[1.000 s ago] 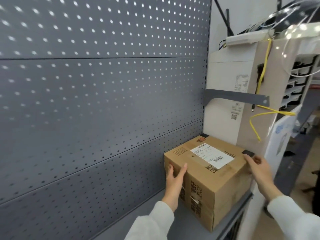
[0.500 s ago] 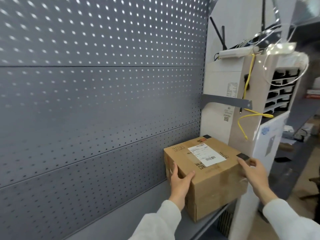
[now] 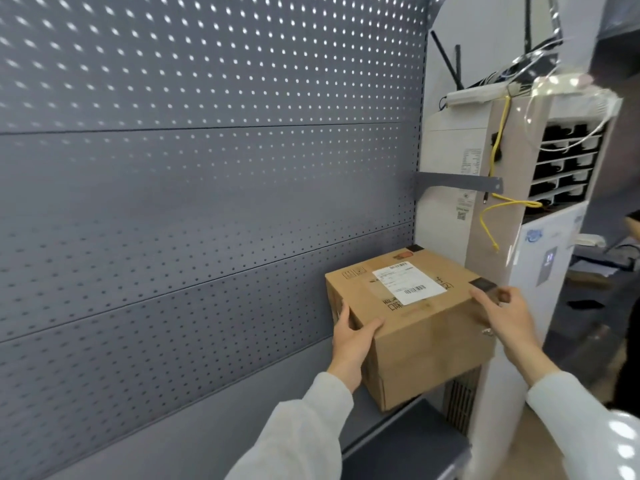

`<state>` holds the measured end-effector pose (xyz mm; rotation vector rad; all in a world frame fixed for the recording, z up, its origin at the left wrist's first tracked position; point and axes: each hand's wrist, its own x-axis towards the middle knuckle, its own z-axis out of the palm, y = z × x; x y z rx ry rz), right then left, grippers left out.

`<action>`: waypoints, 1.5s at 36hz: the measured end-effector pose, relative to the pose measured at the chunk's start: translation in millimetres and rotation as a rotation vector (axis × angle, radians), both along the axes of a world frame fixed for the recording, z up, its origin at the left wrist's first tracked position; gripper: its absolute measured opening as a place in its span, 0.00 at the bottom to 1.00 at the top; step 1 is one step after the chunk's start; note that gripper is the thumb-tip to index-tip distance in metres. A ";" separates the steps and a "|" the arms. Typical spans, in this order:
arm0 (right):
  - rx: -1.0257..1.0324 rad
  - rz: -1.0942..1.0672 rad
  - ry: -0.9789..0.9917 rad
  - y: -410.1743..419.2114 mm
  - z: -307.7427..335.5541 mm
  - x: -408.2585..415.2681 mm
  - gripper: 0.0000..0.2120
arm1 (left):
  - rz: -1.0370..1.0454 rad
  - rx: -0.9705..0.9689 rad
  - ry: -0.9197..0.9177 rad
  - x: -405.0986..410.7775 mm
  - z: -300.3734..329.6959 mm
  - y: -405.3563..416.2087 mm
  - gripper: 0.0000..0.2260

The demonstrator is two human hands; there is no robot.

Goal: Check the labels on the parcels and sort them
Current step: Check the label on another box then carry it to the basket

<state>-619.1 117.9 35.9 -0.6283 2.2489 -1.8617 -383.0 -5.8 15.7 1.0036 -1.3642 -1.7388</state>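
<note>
A brown cardboard parcel (image 3: 420,327) sits at the right end of a grey shelf (image 3: 214,434), its front corner overhanging the shelf edge. On its top is a white shipping label (image 3: 407,283) with barcodes. My left hand (image 3: 349,341) grips the parcel's near left corner, thumb on the front face. My right hand (image 3: 509,317) presses flat against the parcel's right side, near a black corner patch (image 3: 482,284).
A grey perforated back panel (image 3: 190,185) fills the left. A tall white floor air conditioner (image 3: 491,209) with yellow cables (image 3: 498,202) stands right behind the parcel. A grey bracket (image 3: 460,183) juts out above. Floor and a dark desk lie far right.
The parcel has slid toward me and to the right along the shelf, and now hangs partly over the edge. Both hands stayed on its sides.
</note>
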 end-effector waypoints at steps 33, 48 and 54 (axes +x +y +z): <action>0.055 0.518 -0.080 -26.4 -10.4 346.4 0.29 | 0.385 -0.010 -0.012 400.4 4.1 48.0 0.40; 0.061 0.603 -0.073 -27.1 -19.0 522.3 0.27 | 0.457 -0.018 -0.081 582.1 9.0 63.6 0.37; 0.066 0.618 -0.057 -21.6 -26.4 566.6 0.27 | 0.479 -0.031 -0.080 631.1 0.5 69.4 0.36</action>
